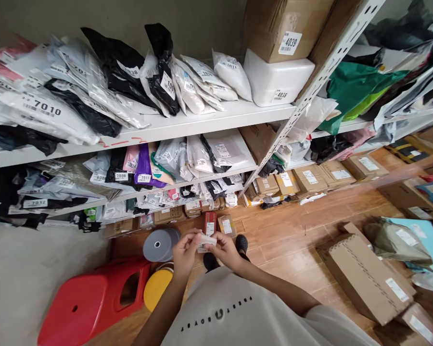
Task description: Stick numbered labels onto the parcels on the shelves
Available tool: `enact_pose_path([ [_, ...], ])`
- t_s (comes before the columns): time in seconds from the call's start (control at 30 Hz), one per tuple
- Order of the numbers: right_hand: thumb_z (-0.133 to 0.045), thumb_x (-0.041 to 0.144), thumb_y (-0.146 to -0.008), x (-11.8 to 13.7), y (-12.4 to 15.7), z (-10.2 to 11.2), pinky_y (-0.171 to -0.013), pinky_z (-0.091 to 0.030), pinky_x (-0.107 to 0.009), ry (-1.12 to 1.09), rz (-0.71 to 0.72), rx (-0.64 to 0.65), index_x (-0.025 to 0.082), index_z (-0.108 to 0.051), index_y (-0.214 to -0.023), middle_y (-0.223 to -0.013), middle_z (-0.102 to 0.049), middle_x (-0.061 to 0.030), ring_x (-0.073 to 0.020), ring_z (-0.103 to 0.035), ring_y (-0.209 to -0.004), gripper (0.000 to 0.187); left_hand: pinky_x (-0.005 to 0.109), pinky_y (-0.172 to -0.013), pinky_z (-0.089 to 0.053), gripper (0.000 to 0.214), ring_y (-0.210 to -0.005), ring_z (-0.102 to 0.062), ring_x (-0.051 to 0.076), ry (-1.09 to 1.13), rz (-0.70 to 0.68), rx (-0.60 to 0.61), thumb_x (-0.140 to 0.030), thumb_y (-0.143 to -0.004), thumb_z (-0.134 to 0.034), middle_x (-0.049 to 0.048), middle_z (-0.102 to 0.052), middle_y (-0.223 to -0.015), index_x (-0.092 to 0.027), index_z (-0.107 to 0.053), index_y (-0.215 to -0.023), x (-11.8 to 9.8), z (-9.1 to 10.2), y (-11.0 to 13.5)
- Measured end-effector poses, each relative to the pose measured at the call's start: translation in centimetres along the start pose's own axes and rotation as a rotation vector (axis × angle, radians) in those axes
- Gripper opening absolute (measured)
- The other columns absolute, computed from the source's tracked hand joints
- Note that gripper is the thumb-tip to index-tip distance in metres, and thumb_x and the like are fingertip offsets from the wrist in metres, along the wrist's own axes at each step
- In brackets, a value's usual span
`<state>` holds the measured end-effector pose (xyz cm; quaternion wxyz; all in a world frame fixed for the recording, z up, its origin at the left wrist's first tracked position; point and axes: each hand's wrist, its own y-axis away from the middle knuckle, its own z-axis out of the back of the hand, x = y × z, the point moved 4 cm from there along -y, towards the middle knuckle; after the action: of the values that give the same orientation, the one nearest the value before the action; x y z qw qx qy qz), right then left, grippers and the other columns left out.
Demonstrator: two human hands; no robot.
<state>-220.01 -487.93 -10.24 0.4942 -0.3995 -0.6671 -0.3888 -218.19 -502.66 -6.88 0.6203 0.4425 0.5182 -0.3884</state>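
Observation:
Between both hands, in front of my waist, is a small white roll of labels (pixel 207 240) with faint dark print on it. My left hand (pixel 186 250) pinches its left end with thumb and fingers. The right end is gripped by my right hand (pixel 225 250), thumb towards me. Just beyond the hands, a red box (pixel 210 222) and a small brown carton (pixel 226 225) with a label stand on the floor. The palms and the underside of the roll are hidden.
White shelves (pixel 198 124) ahead hold several numbered parcels. A slotted metal post (pixel 303 103) divides them. On my left are a red stool (pixel 75 302), a grey round lid (pixel 158 245) and a yellow round lid (pixel 158 289). A large carton (pixel 361 274) lies on the wooden floor at right.

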Motion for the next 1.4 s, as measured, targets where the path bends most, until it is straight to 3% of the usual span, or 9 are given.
enact_pose_path([
  [0.23, -0.07, 0.039, -0.078, -3.1, -2.7, 1.0, -0.076, -0.046, -0.03, -0.187, -0.058, -0.188, 0.022, -0.064, -0.086, -0.081, -0.064, -0.0022, -0.0171, -0.058, -0.077, 0.02, 0.028, -0.081, -0.05, 0.017, -0.089, -0.062, 0.018, -0.028, -0.019, 0.175, -0.034, -0.082, -0.065, 0.0057, -0.064, -0.09, -0.019, -0.068, -0.076, 1.9, -2.3, -2.9],
  [0.4, -0.067, 0.039, -0.079, -8.1, -7.2, 3.7, -0.076, -0.048, -0.032, -0.433, -0.208, -0.296, 0.023, -0.063, -0.093, -0.082, -0.066, -0.0015, -0.0163, -0.061, -0.074, 0.022, 0.03, -0.081, -0.05, 0.02, -0.089, -0.065, 0.018, -0.052, 0.115, 0.189, -0.035, -0.08, -0.067, 0.0041, -0.067, -0.092, -0.021, -0.059, -0.091, 7.2, -4.6, -7.7],
  [0.57, -0.067, 0.036, -0.066, -15.9, -12.6, 9.9, -0.055, -0.044, -0.026, -0.3, -0.388, -0.287, 0.019, -0.056, -0.066, -0.059, -0.059, 0.002, -0.0121, -0.051, -0.053, 0.02, 0.033, -0.08, -0.052, 0.03, -0.089, -0.068, 0.02, -0.111, 0.26, 0.161, -0.045, -0.08, -0.063, 0.008, -0.07, -0.095, -0.019, -0.056, -0.094, 16.7, -5.8, -15.3],
  [0.7, -0.064, 0.032, -0.058, -24.8, -17.5, 14.9, -0.046, -0.034, -0.024, -0.22, -0.479, -0.195, 0.02, -0.051, -0.054, -0.047, -0.05, 0.004, -0.0101, -0.042, -0.043, 0.018, 0.038, -0.083, -0.052, 0.035, -0.088, -0.068, 0.023, -0.288, 0.319, 0.054, -0.05, -0.076, -0.063, 0.0095, -0.071, -0.091, -0.018, -0.06, -0.089, 27.1, -3.5, -22.9],
  [0.83, -0.055, 0.037, -0.063, -35.7, -23.3, 17.3, -0.043, -0.028, -0.024, -0.105, -0.508, -0.156, 0.022, -0.041, -0.044, -0.04, -0.04, 0.0046, -0.0102, -0.035, -0.041, 0.028, 0.038, -0.086, -0.05, 0.03, -0.087, -0.067, 0.021, -0.47, 0.312, -0.008, -0.044, -0.072, -0.065, 0.0073, -0.071, -0.09, -0.019, -0.063, -0.088, 37.3, -0.7, -30.9],
  [1.0, -0.045, 0.04, -0.077, -48.5, -31.9, 16.5, -0.052, -0.035, -0.027, 0.113, -0.499, -0.127, 0.02, -0.051, -0.051, -0.048, -0.049, 0.001, -0.0143, -0.046, -0.05, 0.032, 0.033, -0.081, -0.051, 0.022, -0.085, -0.068, 0.02, -0.69, 0.303, -0.075, -0.032, -0.074, -0.063, 0.0066, -0.072, -0.09, -0.019, -0.065, -0.091, 48.1, 2.3, -41.0],
  [1.1, -0.058, 0.031, -0.073, -53.7, -37.2, 14.8, -0.064, -0.039, -0.028, 0.245, -0.443, -0.137, 0.017, -0.064, -0.077, -0.063, -0.059, -0.0005, -0.0178, -0.056, -0.066, 0.016, 0.034, -0.082, -0.048, 0.023, -0.091, -0.067, 0.023, -0.849, 0.284, -0.16, -0.031, -0.074, -0.064, 0.0101, -0.072, -0.098, -0.017, -0.065, -0.093, 53.0, 4.4, -46.6],
  [1.23, -0.058, 0.028, -0.079, -56.8, -44.5, 11.5, -0.076, -0.042, -0.034, 0.555, -0.328, -0.174, 0.018, -0.042, -0.136, -0.086, -0.066, -0.007, -0.0247, -0.061, -0.083, 0.06, 0.035, -0.077, -0.046, 0.025, -0.089, -0.066, 0.027, -0.999, 0.242, -0.213, -0.037, -0.075, -0.065, 0.0112, -0.073, -0.09, -0.017, -0.068, -0.089, 57.7, 5.9, -52.0],
  [1.4, -0.044, 0.037, -0.092, -57.9, -52.7, 7.6, -0.074, -0.047, -0.035, 0.936, -0.189, -0.096, 0.025, -0.021, -0.147, -0.115, -0.057, -0.0126, -0.0246, -0.063, -0.087, 0.061, 0.035, -0.076, -0.044, 0.027, -0.087, -0.064, 0.028, -1.074, 0.144, -0.294, -0.04, -0.075, -0.064, 0.0104, -0.071, -0.086, -0.017, -0.067, -0.087, 60.1, 5.4, -54.7],
])
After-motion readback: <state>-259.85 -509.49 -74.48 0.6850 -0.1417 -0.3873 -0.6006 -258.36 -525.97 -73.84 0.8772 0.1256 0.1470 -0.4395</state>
